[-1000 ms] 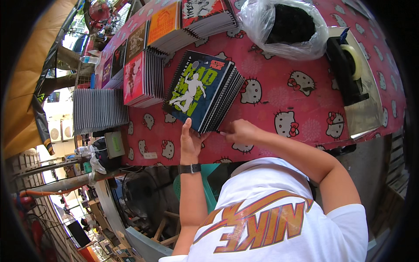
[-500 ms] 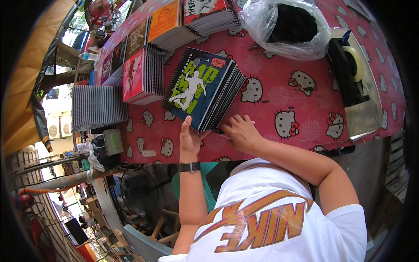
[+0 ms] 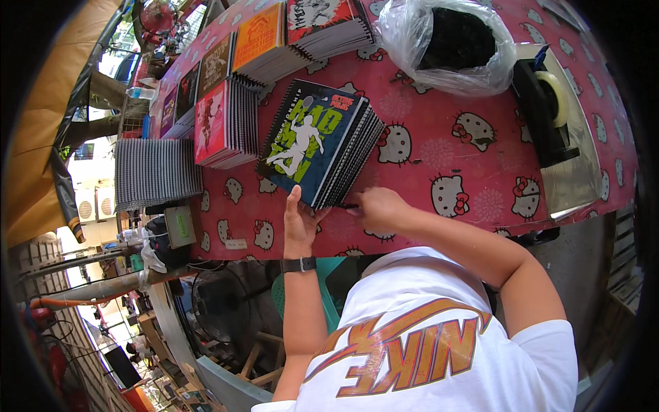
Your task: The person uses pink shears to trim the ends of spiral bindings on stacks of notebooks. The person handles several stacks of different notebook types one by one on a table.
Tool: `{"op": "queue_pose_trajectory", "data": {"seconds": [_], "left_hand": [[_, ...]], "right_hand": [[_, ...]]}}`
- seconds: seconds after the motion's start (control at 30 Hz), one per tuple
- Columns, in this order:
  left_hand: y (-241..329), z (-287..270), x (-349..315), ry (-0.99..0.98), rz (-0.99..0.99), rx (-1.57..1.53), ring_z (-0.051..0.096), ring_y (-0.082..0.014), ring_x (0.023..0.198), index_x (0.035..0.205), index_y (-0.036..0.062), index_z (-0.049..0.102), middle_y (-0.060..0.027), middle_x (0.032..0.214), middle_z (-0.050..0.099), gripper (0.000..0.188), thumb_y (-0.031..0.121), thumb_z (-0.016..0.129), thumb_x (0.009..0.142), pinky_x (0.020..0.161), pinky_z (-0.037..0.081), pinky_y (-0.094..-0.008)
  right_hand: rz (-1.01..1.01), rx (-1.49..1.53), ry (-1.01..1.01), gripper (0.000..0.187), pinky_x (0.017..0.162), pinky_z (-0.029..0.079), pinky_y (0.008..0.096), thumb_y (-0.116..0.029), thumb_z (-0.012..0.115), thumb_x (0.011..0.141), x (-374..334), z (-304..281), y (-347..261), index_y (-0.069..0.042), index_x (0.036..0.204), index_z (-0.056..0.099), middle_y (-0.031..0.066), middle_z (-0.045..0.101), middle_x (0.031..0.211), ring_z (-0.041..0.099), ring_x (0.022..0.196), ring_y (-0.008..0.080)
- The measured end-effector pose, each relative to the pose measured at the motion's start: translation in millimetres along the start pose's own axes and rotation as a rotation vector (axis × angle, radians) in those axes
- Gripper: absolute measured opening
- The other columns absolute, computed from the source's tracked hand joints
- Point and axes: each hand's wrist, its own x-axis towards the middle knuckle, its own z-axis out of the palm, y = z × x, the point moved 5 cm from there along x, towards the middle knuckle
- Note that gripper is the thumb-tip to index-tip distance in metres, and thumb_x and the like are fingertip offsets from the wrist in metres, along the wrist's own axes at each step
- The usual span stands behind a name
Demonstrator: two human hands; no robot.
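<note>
While the left hand (image 3: 302, 218) supports a stack of spiral-bound notebooks (image 3: 317, 141) near the table's front edge, the right hand (image 3: 381, 209) is at the stack's nearest corner.

The notebooks sit askew on the pink table (image 3: 422, 185), left of its middle, the top cover dark blue with a white figure and green lettering; the left thumb stands up against the stack, the other fingers are partly hidden, and I cannot tell how tightly they grip; the right fingers are bunched narrow on a slim dark item (image 3: 349, 206), too small to identify; a grey notebook pile (image 3: 158, 175) lies by the left edge, a tape dispenser (image 3: 546, 120) toward the right edge.
</note>
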Motion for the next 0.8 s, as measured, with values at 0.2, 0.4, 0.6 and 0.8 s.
{"op": "queue_pose_trajectory", "data": {"seconds": [0.2,0.4,0.6,0.8], "left_hand": [[-1.7,-3.3,0.7,-0.022,-0.007,-0.014,0.058,-0.0216,0.099,0.123,0.011,0.045,-0.0088,0.115,0.057,0.056,0.05,0.052,0.084,0.081,0.05,-0.0395],[-5.5,-5.5,2.4,-0.002,-0.01,-0.02,0.057,-0.021,0.101,0.122,0.0112,0.046,-0.0081,0.115,0.058,0.057,0.052,0.053,0.083,0.081,0.049,-0.0403],[-6.7,-7.1,2.1,0.011,-0.005,-0.02,0.056,-0.0207,0.101,0.122,0.0123,0.046,-0.0074,0.114,0.058,0.058,0.053,0.055,0.082,0.081,0.049,-0.0409],[-1.4,-1.1,-0.6,-0.019,-0.015,-0.024,0.054,-0.0208,0.104,0.124,0.0087,0.044,-0.0081,0.12,0.052,0.062,0.05,0.058,0.08,0.082,0.049,-0.041]], "right_hand": [[-0.371,-0.506,0.509,0.025,0.075,0.036,0.0414,-0.02,0.061,0.07,-14.6,7.0,-10.3,-0.011,0.094,0.061,0.0096,0.055,0.091,0.05,0.093,0.0255],[-0.377,-0.606,0.433,0.039,0.077,0.037,0.04,-0.019,0.066,0.065,-5.5,14.9,-6.7,-0.011,0.102,0.058,0.0095,0.053,0.096,0.048,0.096,0.0249],[-0.466,-0.566,0.582,0.021,0.074,0.036,0.0388,-0.015,0.054,0.073,-10.0,15.2,-5.9,-0.012,0.093,0.061,0.0069,0.054,0.091,0.05,0.091,0.0228],[-0.43,-0.592,0.528,0.026,0.073,0.036,0.0384,-0.016,0.057,0.072,-15.6,15.4,-5.5,-0.011,0.097,0.06,0.0075,0.054,0.092,0.049,0.092,0.0227]]}}
